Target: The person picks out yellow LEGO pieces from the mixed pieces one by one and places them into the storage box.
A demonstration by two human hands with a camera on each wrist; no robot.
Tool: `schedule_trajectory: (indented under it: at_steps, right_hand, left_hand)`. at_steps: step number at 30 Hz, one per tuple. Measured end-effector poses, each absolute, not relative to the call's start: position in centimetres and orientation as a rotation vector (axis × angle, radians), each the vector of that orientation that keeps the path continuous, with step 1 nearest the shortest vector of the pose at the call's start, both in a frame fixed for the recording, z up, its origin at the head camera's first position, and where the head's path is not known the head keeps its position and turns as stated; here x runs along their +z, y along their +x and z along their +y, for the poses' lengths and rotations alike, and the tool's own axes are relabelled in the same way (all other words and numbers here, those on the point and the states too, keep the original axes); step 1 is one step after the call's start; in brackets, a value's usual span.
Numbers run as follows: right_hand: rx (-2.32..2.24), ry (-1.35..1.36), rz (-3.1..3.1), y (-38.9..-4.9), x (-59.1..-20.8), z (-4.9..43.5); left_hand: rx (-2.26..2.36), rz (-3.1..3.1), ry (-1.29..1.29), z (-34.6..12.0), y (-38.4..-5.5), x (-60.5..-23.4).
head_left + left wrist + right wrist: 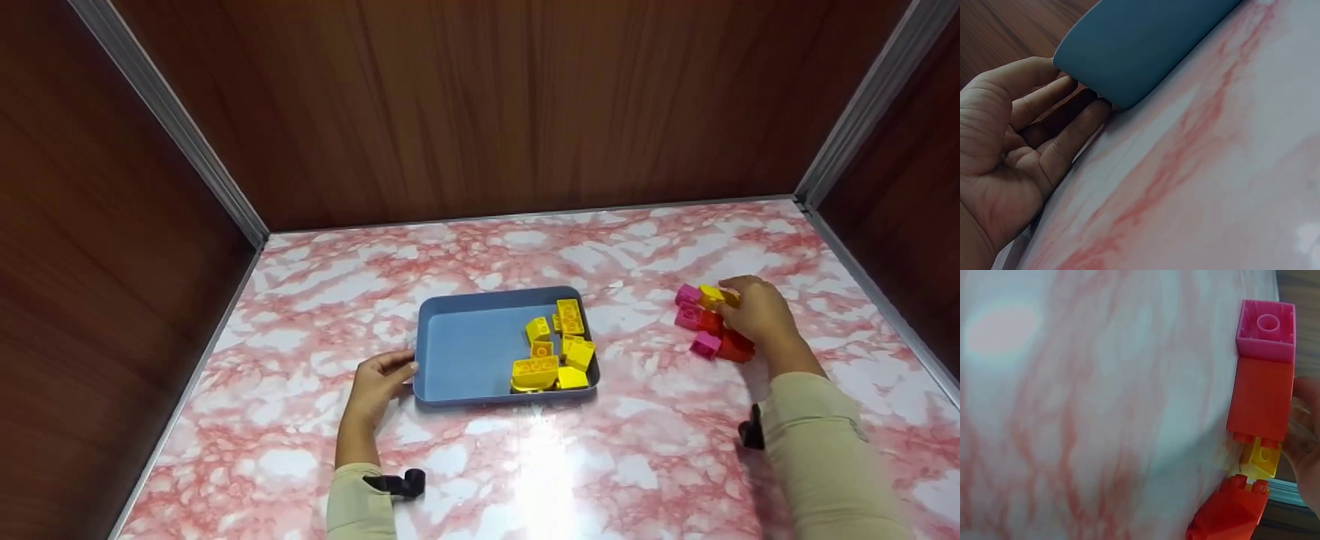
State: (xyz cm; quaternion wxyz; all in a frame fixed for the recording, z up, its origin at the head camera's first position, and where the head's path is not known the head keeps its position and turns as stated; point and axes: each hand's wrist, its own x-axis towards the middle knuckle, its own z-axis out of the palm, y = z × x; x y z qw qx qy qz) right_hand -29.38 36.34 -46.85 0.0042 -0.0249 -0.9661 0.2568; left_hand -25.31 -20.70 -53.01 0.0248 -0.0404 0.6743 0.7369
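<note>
My left hand (pixel 377 386) holds the left side of a blue-grey tray (pixel 465 397). In the left wrist view its thumb meets the rim and the other fingers lie along the tray's outer wall (pixel 1123 50). Yellow toy building bricks (pixel 535 371) sit in the tray's right half. At the right, my right hand (pixel 765 315) reaches over a cluster of bricks, its thumb and fingers round a yellow brick (pixel 730 299); the fingertips are partly hidden. Beside them are another yellow brick (pixel 710 295), pink bricks (pixel 705 345) and red bricks (pixel 735 346). The right wrist view shows a red brick (pixel 1261 396) before the hand.
The table (pixel 337 300) has a pink-and-white marbled top. Dark wood panels (pixel 525 112) stand behind it and at both sides, with grey metal strips (pixel 180 127) at the corners. Black wrist mounts (pixel 405 484) sit on both sleeves.
</note>
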Motion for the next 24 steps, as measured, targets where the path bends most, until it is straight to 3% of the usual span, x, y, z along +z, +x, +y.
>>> schedule_trajectory:
  at_steps: [10, 17, 24]
  right_hand:
    - [0.704, -0.050, -3.038, -29.6, -46.9, 36.2]
    - [0.782, -0.178, -3.043, -29.1, -46.3, 36.3]
    - [0.678, -0.094, -2.944, -28.2, -45.4, 36.6]
  left_hand:
    - [2.280, 2.096, -0.088, -20.8, -25.3, -53.1]
    - [2.254, 2.128, -0.082, -20.8, -25.2, -53.1]
    - [2.261, 2.107, -0.109, -20.7, -25.2, -53.0]
